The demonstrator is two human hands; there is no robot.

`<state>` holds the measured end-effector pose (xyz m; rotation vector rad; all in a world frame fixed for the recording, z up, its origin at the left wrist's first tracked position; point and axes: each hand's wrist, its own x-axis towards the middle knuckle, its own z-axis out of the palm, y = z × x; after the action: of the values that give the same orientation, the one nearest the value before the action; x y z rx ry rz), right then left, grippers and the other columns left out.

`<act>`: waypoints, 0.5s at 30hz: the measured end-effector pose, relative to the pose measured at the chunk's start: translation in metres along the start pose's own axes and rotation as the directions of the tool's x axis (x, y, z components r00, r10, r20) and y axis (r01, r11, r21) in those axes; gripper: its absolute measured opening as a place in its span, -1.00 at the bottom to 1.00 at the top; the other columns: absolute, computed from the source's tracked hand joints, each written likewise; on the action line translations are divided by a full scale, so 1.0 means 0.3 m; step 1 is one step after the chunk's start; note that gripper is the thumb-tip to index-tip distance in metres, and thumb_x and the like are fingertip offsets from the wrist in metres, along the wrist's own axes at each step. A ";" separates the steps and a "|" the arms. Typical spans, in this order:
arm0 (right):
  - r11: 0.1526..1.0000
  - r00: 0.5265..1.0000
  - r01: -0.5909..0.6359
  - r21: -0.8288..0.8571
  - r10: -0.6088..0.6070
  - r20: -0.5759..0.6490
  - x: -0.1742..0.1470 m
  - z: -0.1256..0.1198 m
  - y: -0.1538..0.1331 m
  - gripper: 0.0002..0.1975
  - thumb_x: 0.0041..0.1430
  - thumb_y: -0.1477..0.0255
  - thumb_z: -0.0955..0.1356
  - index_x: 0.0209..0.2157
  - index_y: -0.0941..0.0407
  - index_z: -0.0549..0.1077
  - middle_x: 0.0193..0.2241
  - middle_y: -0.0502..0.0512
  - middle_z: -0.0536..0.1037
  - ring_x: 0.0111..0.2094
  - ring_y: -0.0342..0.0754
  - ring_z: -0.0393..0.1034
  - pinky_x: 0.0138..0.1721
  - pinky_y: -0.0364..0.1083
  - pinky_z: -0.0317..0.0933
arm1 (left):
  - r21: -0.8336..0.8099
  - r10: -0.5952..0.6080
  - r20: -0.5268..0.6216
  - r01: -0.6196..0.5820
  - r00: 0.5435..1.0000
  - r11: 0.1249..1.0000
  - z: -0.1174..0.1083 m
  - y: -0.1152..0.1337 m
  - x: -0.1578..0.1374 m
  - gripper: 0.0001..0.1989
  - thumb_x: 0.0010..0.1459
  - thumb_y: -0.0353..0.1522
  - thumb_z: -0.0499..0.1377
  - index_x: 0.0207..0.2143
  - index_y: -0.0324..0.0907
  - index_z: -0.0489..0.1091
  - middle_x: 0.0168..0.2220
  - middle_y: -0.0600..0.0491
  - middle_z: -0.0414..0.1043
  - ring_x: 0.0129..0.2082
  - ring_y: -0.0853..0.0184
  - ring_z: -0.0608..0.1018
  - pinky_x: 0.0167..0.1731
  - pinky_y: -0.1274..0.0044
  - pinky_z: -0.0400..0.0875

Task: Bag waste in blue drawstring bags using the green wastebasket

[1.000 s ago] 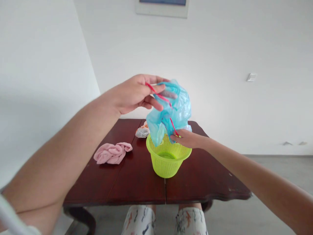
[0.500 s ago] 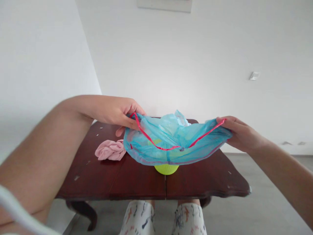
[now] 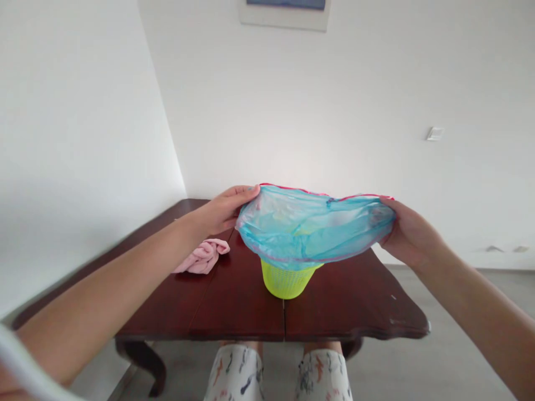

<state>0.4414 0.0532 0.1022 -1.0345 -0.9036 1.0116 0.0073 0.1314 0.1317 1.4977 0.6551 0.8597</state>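
A thin blue drawstring garbage bag (image 3: 309, 228) is stretched wide between my hands, with a red drawstring along its far edge. My left hand (image 3: 229, 207) pinches the left side of its rim, thumb on top. On the right, my right hand (image 3: 407, 231) is closed around the opposite side of the rim. Beneath the bag stands a yellow-green plastic basket (image 3: 288, 281) with slotted walls; the bag hides its top. A crumpled pink cloth (image 3: 205, 257) lies left of the basket, partly behind my left forearm.
Everything rests on a dark reddish-brown wooden table (image 3: 343, 306) with a wavy edge and curved legs. My knees (image 3: 240, 373) are under its near side. White walls stand behind and to the left, with a switch (image 3: 434, 133) at the right.
The bag's mouth has tilted, its red drawstring swinging from the near side up to the far edge. My left hand has turned and shifted right. More of the basket shows.
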 end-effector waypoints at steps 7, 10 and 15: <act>1.000 0.998 -0.018 0.002 0.018 0.062 0.066 0.059 0.026 -0.79 0.62 0.31 0.41 -0.12 -0.02 0.72 -0.23 0.06 0.82 -0.30 0.07 0.69 -0.23 -0.03 0.66 | 0.002 0.105 -0.130 -0.105 0.986 0.994 0.025 -0.033 0.048 -0.40 0.47 0.08 0.47 -0.41 -0.16 0.46 -0.68 0.23 0.19 -0.74 0.56 0.05 -0.71 0.64 -0.10; 0.992 0.992 -0.125 0.020 0.125 0.007 0.139 0.120 0.122 -0.80 0.60 0.39 0.44 -0.23 0.01 0.63 -0.37 0.01 0.76 -0.43 -0.01 0.63 -0.31 -0.08 0.63 | -0.013 0.020 -0.214 -0.024 0.977 1.000 0.002 -0.094 0.123 -0.45 0.51 0.03 0.44 -0.37 -0.15 0.44 -0.64 0.23 0.19 -0.71 0.56 0.04 -0.68 0.63 -0.11; 0.982 0.979 -0.182 -0.055 0.186 0.080 0.236 0.184 0.240 -0.79 0.59 0.45 0.48 -0.25 0.04 0.55 -0.44 0.02 0.72 -0.50 -0.04 0.62 -0.42 -0.14 0.57 | -0.001 -0.042 -0.307 0.044 0.951 0.999 -0.040 -0.199 0.239 -0.52 0.61 -0.05 0.35 -0.33 -0.13 0.40 -0.59 0.22 0.26 -0.69 0.53 0.10 -0.62 0.59 -0.09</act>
<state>0.3938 0.1474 0.0563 -1.1375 -0.9165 1.2013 0.0427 0.2034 0.0824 1.3609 0.9166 1.0697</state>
